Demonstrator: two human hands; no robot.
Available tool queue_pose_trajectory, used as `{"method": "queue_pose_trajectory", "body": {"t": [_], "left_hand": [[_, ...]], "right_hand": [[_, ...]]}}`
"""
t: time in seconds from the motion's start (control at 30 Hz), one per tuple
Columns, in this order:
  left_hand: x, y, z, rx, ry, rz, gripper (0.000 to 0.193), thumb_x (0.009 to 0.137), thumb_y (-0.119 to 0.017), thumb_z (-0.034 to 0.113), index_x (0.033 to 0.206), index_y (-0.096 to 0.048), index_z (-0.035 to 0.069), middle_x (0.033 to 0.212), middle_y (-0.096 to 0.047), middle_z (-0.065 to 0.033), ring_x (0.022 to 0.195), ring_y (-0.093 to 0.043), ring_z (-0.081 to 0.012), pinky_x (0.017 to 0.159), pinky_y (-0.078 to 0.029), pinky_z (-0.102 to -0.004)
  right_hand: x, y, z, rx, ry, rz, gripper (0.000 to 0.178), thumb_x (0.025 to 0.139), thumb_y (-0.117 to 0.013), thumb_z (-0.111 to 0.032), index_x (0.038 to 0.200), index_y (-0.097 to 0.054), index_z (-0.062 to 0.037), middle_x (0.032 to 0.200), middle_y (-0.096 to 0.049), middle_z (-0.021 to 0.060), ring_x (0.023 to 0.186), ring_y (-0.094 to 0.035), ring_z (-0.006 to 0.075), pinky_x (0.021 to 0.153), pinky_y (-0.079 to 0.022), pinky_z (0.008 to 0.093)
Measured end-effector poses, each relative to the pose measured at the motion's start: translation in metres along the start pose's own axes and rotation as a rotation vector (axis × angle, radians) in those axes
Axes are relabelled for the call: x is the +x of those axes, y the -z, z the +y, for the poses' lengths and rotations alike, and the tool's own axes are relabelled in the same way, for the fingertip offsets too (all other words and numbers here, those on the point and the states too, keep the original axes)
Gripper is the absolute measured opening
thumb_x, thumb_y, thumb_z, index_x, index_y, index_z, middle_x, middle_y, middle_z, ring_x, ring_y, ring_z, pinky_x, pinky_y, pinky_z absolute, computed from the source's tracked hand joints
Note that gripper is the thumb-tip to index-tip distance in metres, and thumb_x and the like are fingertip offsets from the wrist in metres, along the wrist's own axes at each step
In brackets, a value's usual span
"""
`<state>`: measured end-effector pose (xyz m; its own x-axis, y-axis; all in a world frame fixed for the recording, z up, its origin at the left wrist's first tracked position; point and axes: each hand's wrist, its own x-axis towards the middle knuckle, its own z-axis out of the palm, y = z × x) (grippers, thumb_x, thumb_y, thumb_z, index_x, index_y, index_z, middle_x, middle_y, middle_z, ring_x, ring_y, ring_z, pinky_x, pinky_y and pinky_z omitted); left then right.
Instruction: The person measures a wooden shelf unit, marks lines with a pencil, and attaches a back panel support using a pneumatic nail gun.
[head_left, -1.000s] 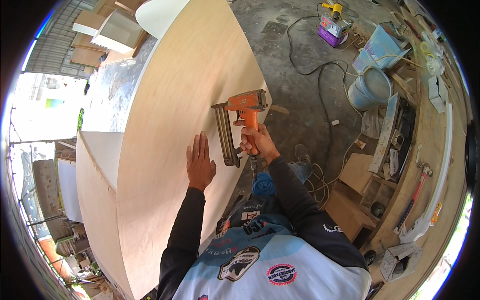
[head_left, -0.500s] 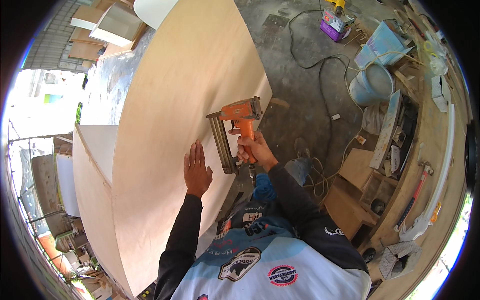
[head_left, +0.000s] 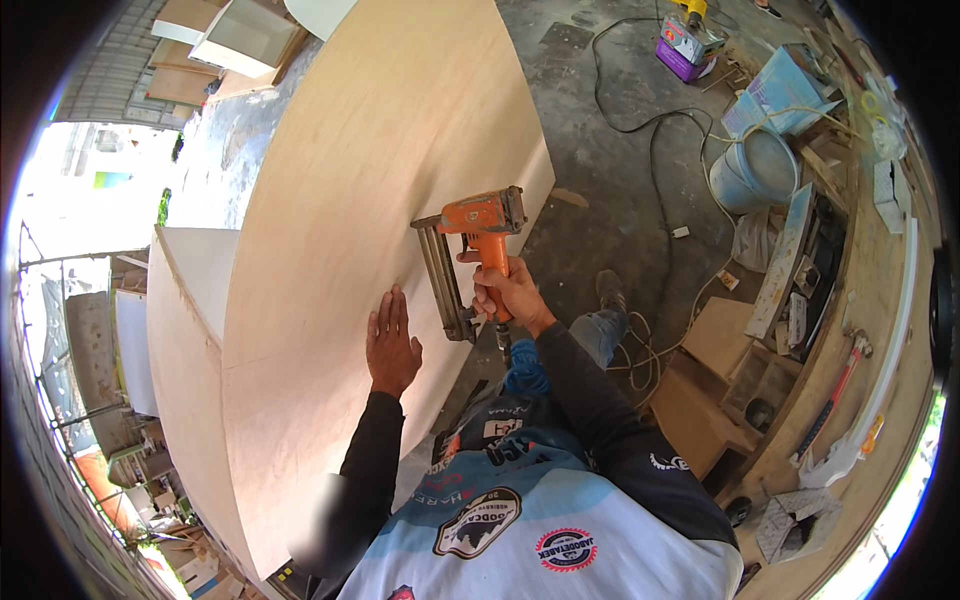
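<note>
My right hand [head_left: 512,290] is wrapped round the handle of an orange nail gun [head_left: 478,217]. The gun's nose and slanted metal magazine lie over the face of a large pale plywood panel [head_left: 330,220]. A hose runs from the base of its handle toward my body. My left hand [head_left: 393,345] lies flat on the same panel, left of the magazine, with its fingers stretched out. The panel forms one side of a box-like piece with white inner faces, seen at the left. Whether the nose touches the wood, I cannot tell.
On the right runs a wooden workbench [head_left: 850,330] with a red-handled hammer [head_left: 833,395]. A bucket [head_left: 733,185], cardboard boxes [head_left: 705,405] and loose cables [head_left: 655,130] are on the floor between it and the panel. A purple box [head_left: 683,62] stands farther off.
The view has shifted slightly, and more of my leg and shoe shows. Both hands keep their places, the nail gun nearly still over the panel. A blurred pale patch now covers part of my left sleeve.
</note>
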<state>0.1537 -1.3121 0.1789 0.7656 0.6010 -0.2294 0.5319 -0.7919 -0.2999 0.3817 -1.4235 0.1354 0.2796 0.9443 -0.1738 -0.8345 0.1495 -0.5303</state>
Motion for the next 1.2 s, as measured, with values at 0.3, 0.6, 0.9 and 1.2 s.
{"method": "queue_pose_trajectory", "body": {"t": [0.3,0.6,0.9,1.2], "left_hand": [[0.000,-0.003,-0.001,0.005,-0.011,0.017,0.092,0.081,-0.061,0.027,0.155,-0.012,0.004,0.164,-0.009,-0.0069,0.151,-0.007,-0.0185,0.121,-0.003,-0.0397],[-0.002,-0.002,-0.001,-0.004,-0.021,0.033,0.093,0.080,-0.062,0.027,0.155,-0.013,0.003,0.164,-0.010,-0.0077,0.151,-0.008,-0.0187,0.120,-0.004,-0.0397],[-0.002,0.002,0.000,-0.024,-0.026,0.033,0.092,0.080,-0.062,0.025,0.154,-0.013,0.003,0.163,-0.011,-0.0077,0.150,-0.009,-0.0182,0.121,-0.006,-0.0388],[-0.031,0.009,-0.010,-0.059,0.041,-0.013,0.087,0.082,-0.058,0.022,0.155,-0.014,0.006,0.163,-0.014,-0.0036,0.149,-0.012,-0.0166,0.122,-0.009,-0.0368]], "right_hand": [[0.000,0.000,0.002,0.003,-0.004,0.009,0.035,0.090,-0.057,-0.009,0.123,-0.056,0.0026,0.061,-0.055,0.0039,0.046,-0.048,0.0107,0.051,-0.047,0.0301],[-0.006,-0.003,0.006,-0.008,-0.013,-0.003,0.033,0.090,-0.057,-0.007,0.122,-0.056,0.0030,0.062,-0.055,0.0049,0.046,-0.048,0.0113,0.051,-0.048,0.0303],[-0.004,-0.003,0.009,-0.004,-0.010,-0.005,0.035,0.090,-0.057,-0.008,0.124,-0.055,0.0033,0.062,-0.055,0.0049,0.046,-0.048,0.0115,0.052,-0.047,0.0302],[-0.021,-0.002,0.017,-0.043,-0.056,-0.014,0.041,0.089,-0.057,-0.007,0.128,-0.053,0.0058,0.064,-0.056,0.0056,0.047,-0.050,0.0123,0.052,-0.047,0.0316]]}}
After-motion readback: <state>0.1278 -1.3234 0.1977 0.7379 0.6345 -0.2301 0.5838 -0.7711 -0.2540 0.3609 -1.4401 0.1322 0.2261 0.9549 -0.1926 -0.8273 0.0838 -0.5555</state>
